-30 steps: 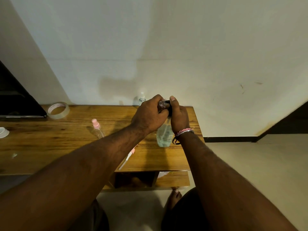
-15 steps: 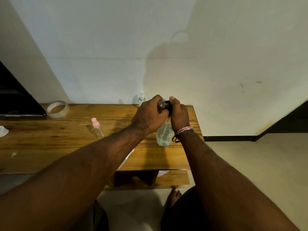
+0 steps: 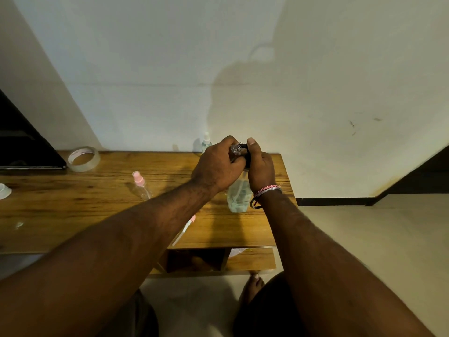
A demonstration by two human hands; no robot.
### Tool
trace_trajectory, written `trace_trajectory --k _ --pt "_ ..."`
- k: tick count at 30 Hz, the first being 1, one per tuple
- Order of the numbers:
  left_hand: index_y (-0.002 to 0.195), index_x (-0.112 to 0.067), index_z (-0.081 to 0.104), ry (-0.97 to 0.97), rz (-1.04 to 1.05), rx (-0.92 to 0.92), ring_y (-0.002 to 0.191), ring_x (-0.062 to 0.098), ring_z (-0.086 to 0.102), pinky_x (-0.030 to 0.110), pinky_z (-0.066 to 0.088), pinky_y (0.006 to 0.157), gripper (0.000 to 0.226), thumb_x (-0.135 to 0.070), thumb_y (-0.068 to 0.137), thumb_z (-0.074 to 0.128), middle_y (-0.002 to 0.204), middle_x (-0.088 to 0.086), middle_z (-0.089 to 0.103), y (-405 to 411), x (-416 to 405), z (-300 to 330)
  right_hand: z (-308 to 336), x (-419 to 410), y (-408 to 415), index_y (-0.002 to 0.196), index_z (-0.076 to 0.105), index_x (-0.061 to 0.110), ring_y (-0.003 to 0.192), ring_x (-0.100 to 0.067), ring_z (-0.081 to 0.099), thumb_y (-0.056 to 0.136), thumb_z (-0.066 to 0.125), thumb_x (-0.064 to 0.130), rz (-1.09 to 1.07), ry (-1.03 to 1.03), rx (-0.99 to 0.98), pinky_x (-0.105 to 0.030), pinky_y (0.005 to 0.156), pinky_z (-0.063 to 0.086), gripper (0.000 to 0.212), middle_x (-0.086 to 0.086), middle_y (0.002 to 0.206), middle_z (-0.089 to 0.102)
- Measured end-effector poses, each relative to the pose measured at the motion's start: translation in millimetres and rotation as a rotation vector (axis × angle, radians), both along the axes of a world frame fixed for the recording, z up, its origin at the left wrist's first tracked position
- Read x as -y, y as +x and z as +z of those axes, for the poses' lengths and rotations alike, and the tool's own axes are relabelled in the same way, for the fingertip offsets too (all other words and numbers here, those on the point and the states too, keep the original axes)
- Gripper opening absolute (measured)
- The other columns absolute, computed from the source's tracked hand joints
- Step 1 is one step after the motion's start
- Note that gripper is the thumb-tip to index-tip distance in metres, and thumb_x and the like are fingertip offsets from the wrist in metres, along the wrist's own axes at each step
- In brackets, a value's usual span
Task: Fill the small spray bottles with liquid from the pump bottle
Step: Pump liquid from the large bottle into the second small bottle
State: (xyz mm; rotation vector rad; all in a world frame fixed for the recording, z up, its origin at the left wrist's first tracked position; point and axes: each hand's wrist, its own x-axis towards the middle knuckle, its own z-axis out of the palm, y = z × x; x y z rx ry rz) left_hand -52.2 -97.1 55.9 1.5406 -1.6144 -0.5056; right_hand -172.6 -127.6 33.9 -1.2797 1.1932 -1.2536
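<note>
A clear pump bottle [image 3: 238,196] with pale blue liquid stands near the right end of the wooden table [image 3: 73,203]. My right hand [image 3: 260,167] grips its black pump head from the right. My left hand [image 3: 218,164] holds a small clear spray bottle [image 3: 237,149] with its threaded neck up against the pump. A second small bottle with a pink sprayer [image 3: 141,185] stands further left. A third one with a white sprayer [image 3: 206,142] stands by the wall. A loose pink sprayer with its tube [image 3: 184,228] lies partly under my left forearm.
A roll of clear tape [image 3: 83,158] lies at the back left beside a dark slab [image 3: 24,147]. A white cap-like thing [image 3: 4,190] sits at the left edge. A lower shelf [image 3: 250,259] shows under the table, with my foot [image 3: 251,285] on the floor.
Both hands keep their hold at the pump head and have barely moved. The shadow on the wall has shifted to the right.
</note>
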Motion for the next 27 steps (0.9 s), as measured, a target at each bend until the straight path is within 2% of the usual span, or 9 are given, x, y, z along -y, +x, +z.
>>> trace_trajectory --k 4,8,10,15,19,23,27 --pt "0.111 -0.018 0.064 0.007 -0.01 0.029 0.075 0.014 0.067 0.031 0.054 0.063 0.019 -0.025 0.095 0.07 0.086 -0.004 0.07 0.2 -0.9 -2.3 4.1 -1.0 -0.4 0.076 0.073 0.003 0.067 -0.012 0.062 0.094 0.046 0.047 -0.026 -0.03 -0.009 -0.027 0.063 0.05 0.055 -0.009 0.07 0.07" --pt "0.112 -0.018 0.064 0.012 -0.02 0.05 0.075 0.012 0.066 0.027 0.052 0.063 0.02 -0.026 0.094 0.071 0.086 -0.004 0.07 0.4 0.7 -2.9 4.6 -0.8 -3.0 0.071 0.069 0.013 0.062 -0.006 0.058 0.103 0.046 0.036 -0.03 -0.03 -0.007 -0.023 0.059 0.047 0.046 0.001 0.065 0.065" --pt "0.112 -0.018 0.063 0.007 -0.025 0.057 0.076 0.013 0.066 0.029 0.055 0.064 0.02 -0.026 0.095 0.071 0.087 -0.004 0.071 0.5 0.4 -2.1 2.5 -0.5 -3.0 0.07 0.069 0.015 0.062 -0.005 0.059 0.101 0.045 0.041 -0.013 -0.023 -0.014 -0.022 0.06 0.048 0.047 0.003 0.064 0.065" --pt "0.108 -0.019 0.063 -0.005 -0.018 0.023 0.077 0.014 0.067 0.035 0.058 0.066 0.016 -0.025 0.094 0.07 0.087 -0.004 0.071 0.7 0.7 0.7 -1.9 0.7 -0.3 0.082 0.077 0.007 0.077 -0.022 0.07 0.088 0.043 0.067 0.013 -0.008 -0.026 -0.034 0.072 0.056 0.069 -0.017 0.082 0.075" --pt "0.108 -0.018 0.063 -0.01 -0.024 0.032 0.076 0.014 0.067 0.038 0.059 0.067 0.017 -0.025 0.094 0.07 0.087 -0.004 0.071 1.5 1.3 1.8 -1.1 0.4 -1.0 0.081 0.077 0.009 0.076 -0.017 0.07 0.091 0.044 0.064 0.009 -0.008 -0.02 -0.035 0.073 0.056 0.065 -0.018 0.083 0.075" --pt "0.108 -0.019 0.063 -0.005 -0.019 0.032 0.078 0.015 0.068 0.044 0.061 0.07 0.017 -0.026 0.094 0.07 0.088 -0.004 0.071 1.3 1.3 0.8 0.8 -0.2 -0.2 0.076 0.077 0.019 0.073 -0.011 0.069 0.093 0.044 0.058 -0.001 0.001 -0.028 -0.026 0.069 0.054 0.054 -0.005 0.074 0.074" --pt "0.108 -0.019 0.063 0.007 -0.018 0.032 0.075 0.013 0.066 0.033 0.056 0.063 0.017 -0.026 0.095 0.071 0.085 -0.006 0.069 0.5 0.8 -1.1 2.3 -0.8 -0.8 0.075 0.074 0.009 0.068 -0.014 0.064 0.094 0.043 0.052 -0.017 -0.014 -0.023 -0.032 0.067 0.05 0.057 -0.006 0.07 0.069"
